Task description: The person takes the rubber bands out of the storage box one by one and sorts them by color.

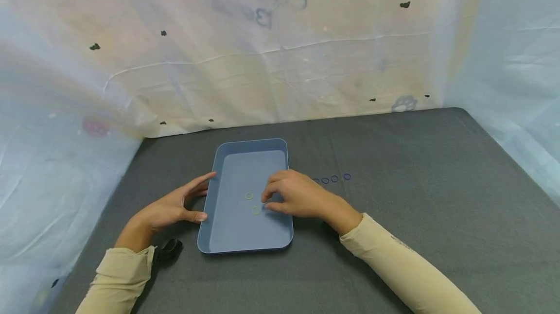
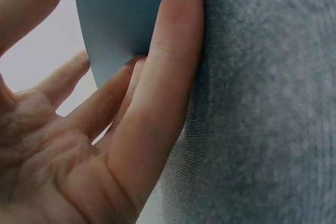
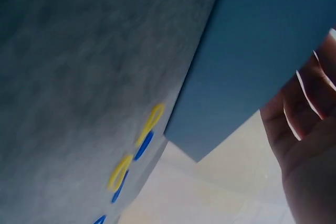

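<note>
A shallow blue tray [image 1: 243, 173] lies on the grey cloth. Inside it are two thin yellow-green rubber bands, one band [image 1: 249, 196] a little farther back than the other [image 1: 255, 210]. My left hand [image 1: 168, 208] rests against the tray's left wall, thumb and fingers spread, as the left wrist view also shows. Over the tray's right half, my right hand [image 1: 295, 193] has its fingers bent down beside the nearer band, with a small gap between thumb and fingertips. Nothing shows between them. The tray wall hides those fingertips in the right wrist view.
Several blue rubber bands [image 1: 334, 178] lie in a row on the cloth right of the tray. Yellow bands [image 3: 119, 172] lie among them in the right wrist view. A dark strap [image 1: 169, 251] is at my left wrist. Pale sheeting [image 1: 280, 80] hangs behind the table.
</note>
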Demonstrator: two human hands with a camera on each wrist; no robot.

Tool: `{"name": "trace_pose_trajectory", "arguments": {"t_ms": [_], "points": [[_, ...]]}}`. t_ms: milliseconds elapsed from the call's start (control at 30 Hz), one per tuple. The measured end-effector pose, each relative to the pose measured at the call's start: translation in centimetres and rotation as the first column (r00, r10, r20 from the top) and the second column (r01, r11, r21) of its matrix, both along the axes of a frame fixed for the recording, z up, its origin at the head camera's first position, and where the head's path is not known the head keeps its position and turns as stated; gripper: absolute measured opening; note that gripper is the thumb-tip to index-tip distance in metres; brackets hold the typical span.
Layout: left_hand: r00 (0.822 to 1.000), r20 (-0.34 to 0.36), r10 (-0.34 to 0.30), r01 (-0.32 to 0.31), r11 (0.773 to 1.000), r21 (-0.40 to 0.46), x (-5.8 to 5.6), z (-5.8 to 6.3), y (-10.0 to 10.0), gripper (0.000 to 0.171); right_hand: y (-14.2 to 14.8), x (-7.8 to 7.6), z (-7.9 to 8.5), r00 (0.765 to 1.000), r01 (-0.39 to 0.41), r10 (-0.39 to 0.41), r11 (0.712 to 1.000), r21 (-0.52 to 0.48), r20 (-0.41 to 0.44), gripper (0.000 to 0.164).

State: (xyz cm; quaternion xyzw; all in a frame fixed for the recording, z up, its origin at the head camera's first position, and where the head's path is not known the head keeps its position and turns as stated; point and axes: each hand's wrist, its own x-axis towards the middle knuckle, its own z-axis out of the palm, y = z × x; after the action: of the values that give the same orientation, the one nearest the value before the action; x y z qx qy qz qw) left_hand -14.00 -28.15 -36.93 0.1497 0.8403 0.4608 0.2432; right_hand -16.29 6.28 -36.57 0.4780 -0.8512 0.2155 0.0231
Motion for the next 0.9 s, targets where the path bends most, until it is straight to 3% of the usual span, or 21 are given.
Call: {"name": "trace_pose_trajectory", "arguments": {"t_ms": [367, 900], "points": [[1.000, -0.001, -0.002, 0.002, 1.000, 0.004, 0.4, -0.1, 0.1, 0.098, -2.2, 0.1, -0.4, 0.999, -0.023, 0.025, 0.996, 0.087, -0.021, 0.010], [1.000, -0.006, -0.013, 0.013, 1.000, 0.009, 0.2, 0.0, 0.0, 0.098, -3.1, 0.1, -0.8, 0.997, 0.071, -0.066, 0.985, 0.157, -0.038, 0.012]]}}
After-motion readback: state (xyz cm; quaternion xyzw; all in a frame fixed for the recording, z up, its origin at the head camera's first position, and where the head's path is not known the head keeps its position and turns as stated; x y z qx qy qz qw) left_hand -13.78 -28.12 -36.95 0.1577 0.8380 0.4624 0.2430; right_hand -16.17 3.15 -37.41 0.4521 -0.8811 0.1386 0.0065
